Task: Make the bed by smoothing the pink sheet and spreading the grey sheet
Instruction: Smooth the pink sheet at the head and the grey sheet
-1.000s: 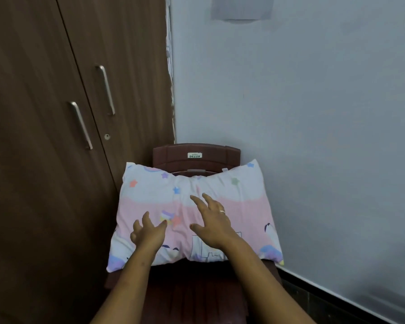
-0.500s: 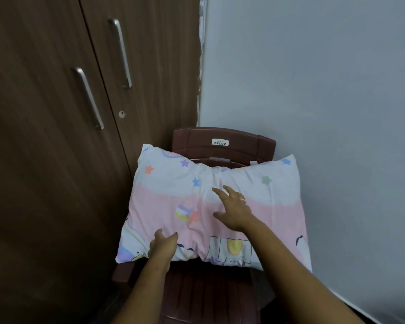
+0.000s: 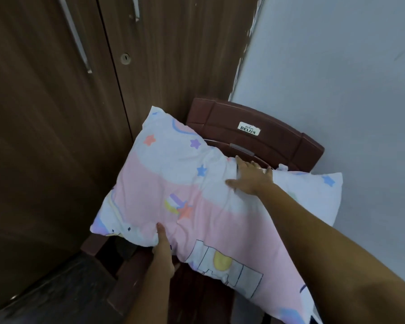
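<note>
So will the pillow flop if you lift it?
Probably a bit: the pillow dents and creases round the right hand, so it looks soft. It is likely light, since the left hand pinches one edge with just thumb and fingers. It shouldn't roll or break; it looks like stuffed cloth.

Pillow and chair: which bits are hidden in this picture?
Head view:
- Chair seat: mostly covered by the pillow.
- Left hand: fingers tucked under the pillow; only the thumb shows.
- Right hand: fingertips reach the pillow's far edge; grip unclear.
- Pillow's near corner: cut off by the bottom edge.
- Wardrobe handles: blurred, cut by the top edge.
</note>
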Demonstrator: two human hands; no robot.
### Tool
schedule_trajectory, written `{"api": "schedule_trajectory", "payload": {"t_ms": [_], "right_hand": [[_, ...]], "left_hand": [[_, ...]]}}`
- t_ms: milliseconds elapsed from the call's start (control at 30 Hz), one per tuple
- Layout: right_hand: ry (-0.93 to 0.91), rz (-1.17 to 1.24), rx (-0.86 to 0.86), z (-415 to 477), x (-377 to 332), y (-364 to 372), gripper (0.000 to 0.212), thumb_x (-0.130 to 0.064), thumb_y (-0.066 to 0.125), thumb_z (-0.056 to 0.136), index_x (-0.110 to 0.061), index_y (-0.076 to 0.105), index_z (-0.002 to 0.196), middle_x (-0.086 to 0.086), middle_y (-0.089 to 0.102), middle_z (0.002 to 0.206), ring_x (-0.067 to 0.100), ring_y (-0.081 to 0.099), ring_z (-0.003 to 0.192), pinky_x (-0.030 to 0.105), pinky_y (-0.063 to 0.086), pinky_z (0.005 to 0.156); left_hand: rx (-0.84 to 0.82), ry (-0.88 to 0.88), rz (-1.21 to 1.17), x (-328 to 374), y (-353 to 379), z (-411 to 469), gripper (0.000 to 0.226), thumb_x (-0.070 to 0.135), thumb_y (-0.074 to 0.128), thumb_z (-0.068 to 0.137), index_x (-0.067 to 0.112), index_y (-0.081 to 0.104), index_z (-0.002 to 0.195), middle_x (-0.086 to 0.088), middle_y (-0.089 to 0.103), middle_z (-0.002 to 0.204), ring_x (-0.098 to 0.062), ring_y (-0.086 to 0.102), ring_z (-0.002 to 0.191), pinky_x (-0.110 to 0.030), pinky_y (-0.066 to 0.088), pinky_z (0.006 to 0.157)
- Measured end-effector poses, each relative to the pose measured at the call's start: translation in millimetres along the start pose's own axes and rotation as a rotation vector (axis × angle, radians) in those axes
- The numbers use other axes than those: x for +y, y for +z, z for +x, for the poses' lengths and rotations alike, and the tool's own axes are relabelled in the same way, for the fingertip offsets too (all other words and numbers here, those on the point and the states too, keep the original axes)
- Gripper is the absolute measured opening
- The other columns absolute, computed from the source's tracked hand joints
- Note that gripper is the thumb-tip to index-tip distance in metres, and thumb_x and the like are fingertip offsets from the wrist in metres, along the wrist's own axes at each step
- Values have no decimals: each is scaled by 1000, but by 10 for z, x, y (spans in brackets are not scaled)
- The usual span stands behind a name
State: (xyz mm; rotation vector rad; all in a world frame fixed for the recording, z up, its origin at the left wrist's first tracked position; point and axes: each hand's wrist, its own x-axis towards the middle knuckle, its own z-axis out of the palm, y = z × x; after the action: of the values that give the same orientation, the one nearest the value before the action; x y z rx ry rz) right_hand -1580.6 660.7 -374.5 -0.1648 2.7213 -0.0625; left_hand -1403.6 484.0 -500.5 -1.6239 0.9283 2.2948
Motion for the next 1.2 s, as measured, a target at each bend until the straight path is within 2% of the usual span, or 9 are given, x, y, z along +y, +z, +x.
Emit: {"api": "schedule_trajectory", "payload": {"t_ms": [133, 233, 367, 633, 767, 900, 1033, 1100, 1200], "right_hand": [[43, 5, -38, 108, 95, 103, 101, -79, 50, 74, -21, 18, 149, 1, 46, 144, 25, 40, 135, 50, 14, 113], [25, 52, -8, 26, 97, 52, 80, -78, 56, 70, -19, 51, 123, 1, 60, 123, 24, 53, 118, 44, 28, 103], [46, 249, -19, -165, 197, -76, 64, -73, 65, 67, -23, 64, 106, -3, 67, 106, 21, 60, 101, 38, 45, 93], [151, 905, 25, -1301, 365, -316, 35, -34, 80, 73, -11, 73, 98, 6, 75, 92, 22, 72, 81, 33, 56, 76], [195, 1291, 54, -1948, 288, -277, 67, -50, 82, 62, -5, 68, 110, 13, 72, 104, 26, 71, 93, 36, 57, 81], [140, 1663, 156, -2306, 30, -117, 72, -69, 66, 64, -24, 62, 120, 2, 69, 116, 19, 67, 105, 34, 57, 79], [114, 1855, 267, -2498, -155, -82, 101, -75, 82, 26, -26, 68, 113, 5, 68, 118, 22, 66, 106, 40, 53, 83], [123, 1878, 300, -2627, -266, -112, 92, -77, 78, 33, -26, 71, 109, 7, 70, 112, 23, 69, 99, 38, 55, 74], [142, 2027, 311, -2676, -334, -63, 63, -70, 48, 79, -21, 66, 114, 8, 73, 101, 21, 71, 84, 32, 57, 59]], "left_hand": [[-129, 19, -148, -232, 79, 144, 113, 90, 63, 39, 25, 53, 132, -6, 56, 134, -31, 53, 121, -58, 38, 103], [-293, 48, -241, -21, 251, -180, 85, 77, 65, 60, 23, 61, 124, -5, 65, 122, -28, 58, 116, -51, 38, 105], [-456, 112, -291, 133, 272, -388, 52, 59, 48, 87, 21, 64, 119, -5, 66, 120, -24, 59, 114, -43, 39, 104], [-524, 279, -135, 848, 221, -862, 70, 57, 70, 69, 14, 62, 123, -10, 67, 118, -28, 63, 109, -45, 49, 95], [-714, 318, -1, 1339, 267, -1354, 45, 54, 54, 87, 16, 66, 108, -7, 73, 97, -20, 71, 85, -34, 59, 71], [-844, 385, 119, 1612, 293, -1894, 41, 51, 46, 93, 16, 65, 104, -3, 72, 90, -16, 69, 78, -25, 55, 63], [-896, 444, 243, 1744, 308, -2281, 33, 47, 52, 91, 18, 66, 92, -2, 71, 85, -15, 67, 76, -24, 51, 60], [-924, 474, 320, 1773, 313, -2448, 31, 46, 54, 90, 18, 67, 95, -3, 71, 92, -16, 67, 82, -27, 51, 65], [-962, 512, 418, 1843, 292, -2704, 37, 45, 59, 88, 16, 66, 109, -5, 71, 102, -19, 67, 93, -31, 53, 80]]}}
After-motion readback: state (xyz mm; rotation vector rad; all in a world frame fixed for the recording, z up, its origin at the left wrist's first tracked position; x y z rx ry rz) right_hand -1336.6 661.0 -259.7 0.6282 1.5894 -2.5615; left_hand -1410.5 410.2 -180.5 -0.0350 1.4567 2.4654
